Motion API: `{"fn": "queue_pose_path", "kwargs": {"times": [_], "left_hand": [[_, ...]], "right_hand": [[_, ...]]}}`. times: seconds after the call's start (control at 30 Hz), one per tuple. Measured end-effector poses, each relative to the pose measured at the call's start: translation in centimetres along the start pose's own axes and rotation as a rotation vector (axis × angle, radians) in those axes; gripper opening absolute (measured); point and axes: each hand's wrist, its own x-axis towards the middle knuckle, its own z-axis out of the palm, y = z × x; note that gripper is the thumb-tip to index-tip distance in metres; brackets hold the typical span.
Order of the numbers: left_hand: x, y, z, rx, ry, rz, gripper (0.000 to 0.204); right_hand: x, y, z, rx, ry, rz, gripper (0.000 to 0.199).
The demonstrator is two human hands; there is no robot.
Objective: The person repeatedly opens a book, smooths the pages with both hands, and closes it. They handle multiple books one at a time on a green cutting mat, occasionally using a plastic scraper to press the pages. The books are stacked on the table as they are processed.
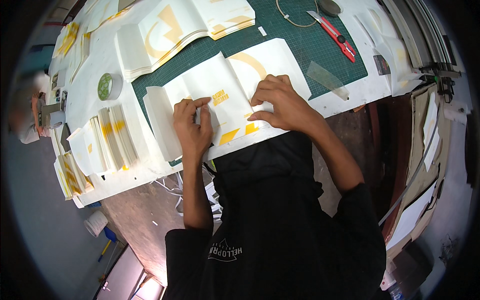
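Paper (224, 84) lies beneath left hand (192, 125), thumb and forefinger parted, and right hand (281, 106), perhaps pinching its crease.

White worktable (369, 93); brownish floor (134, 212); grey wall (52, 220) left; bright light (150, 289) lower left, possibly doorway.

Your left hand (194, 125) covers part of the printed sheet (235, 80), and your curled right hand (272, 102) hides another patch, so you cannot tell how its inner fingertips meet the paper. Beyond both hands, the top edge cuts off the folded stack (195, 20); far left of your left hand, a person (25, 110) is blurred.
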Motion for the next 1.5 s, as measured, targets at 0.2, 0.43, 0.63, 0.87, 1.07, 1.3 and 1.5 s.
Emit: {"fn": "queue_pose_path", "kwargs": {"times": [0.2, 0.43, 0.63, 0.87, 1.07, 1.3, 1.5], "left_hand": [[-0.1, -0.3, 0.1, -0.01, -0.011, -0.016, 0.016], [0.2, -0.5, -1.7, 0.015, -0.192, -0.043, 0.025], [1.0, -1.1, -4.4, 0.101, -0.416, 0.095, 0.067], [1.0, -1.4, -4.9, 0.061, -0.465, 0.079, 0.073], [1.0, -2.1, -4.8, 0.036, -0.468, 0.109, 0.075], [1.0, -2.3, -5.0, 0.127, -0.439, 0.185, 0.076], [1.4, -1.5, -5.2, 0.173, -0.467, 0.05, 0.087]], "right_hand": [[-0.5, 0.3, 0.4, -0.033, 0.081, -0.079, 0.025], [-0.9, -0.1, 0.9, -0.131, 0.123, -0.111, 0.024], [-0.9, -0.4, 1.0, -0.159, 0.131, -0.096, 0.024], [-0.9, -0.8, 0.9, -0.166, 0.098, -0.038, 0.025], [-0.7, -0.9, 0.9, -0.197, 0.107, -0.043, 0.032], [-0.6, -1.3, 0.9, -0.203, 0.082, -0.006, 0.028], [0.2, -1.5, 1.4, -0.189, 0.201, 0.015, 0.034]]}}
